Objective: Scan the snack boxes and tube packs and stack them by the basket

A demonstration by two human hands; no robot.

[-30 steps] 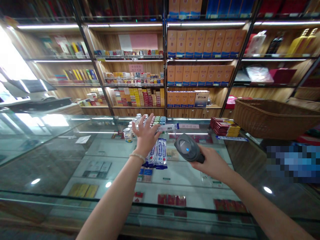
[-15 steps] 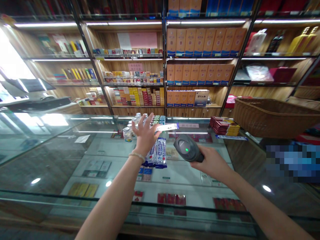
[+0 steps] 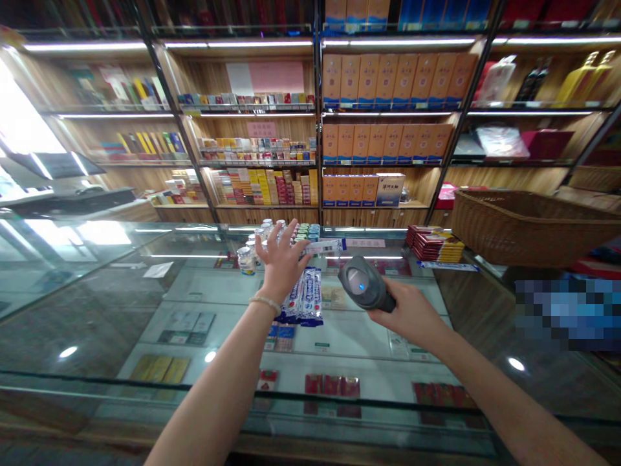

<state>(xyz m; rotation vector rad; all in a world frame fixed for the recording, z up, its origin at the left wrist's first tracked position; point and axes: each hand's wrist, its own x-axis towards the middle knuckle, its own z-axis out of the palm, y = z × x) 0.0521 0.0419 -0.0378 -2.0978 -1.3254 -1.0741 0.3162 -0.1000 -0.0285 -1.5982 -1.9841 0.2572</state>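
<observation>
- From my remote seat, through the head view, I see the left hand (image 3: 281, 262) pinching one end of a white-and-blue wrapped bar (image 3: 326, 246) between thumb and fingers, the other fingers spread.
- I see that bar stick out to the right of the left hand, above the far part of the glass display counter (image 3: 218, 294), a barcode facing up.
- I have the right hand (image 3: 405, 307) wrapped around the handle of a dark grey barcode scanner (image 3: 361, 285); a small blue light glows on its top.
- I find the scanner's head near the held bar but apart from it, on its near side.
- I make out more blue-and-white wrapped bars (image 3: 310, 294) lying side by side on the glass, just beside the left wrist, which wears a pale bracelet (image 3: 264, 303).
- I see small capped bottles (image 3: 246, 260) grouped behind and left of the left hand, partly hidden by it.
- Off to the right, I spot a stack of red-and-yellow packs (image 3: 434, 244) beside a brown wicker basket (image 3: 528, 233).
</observation>
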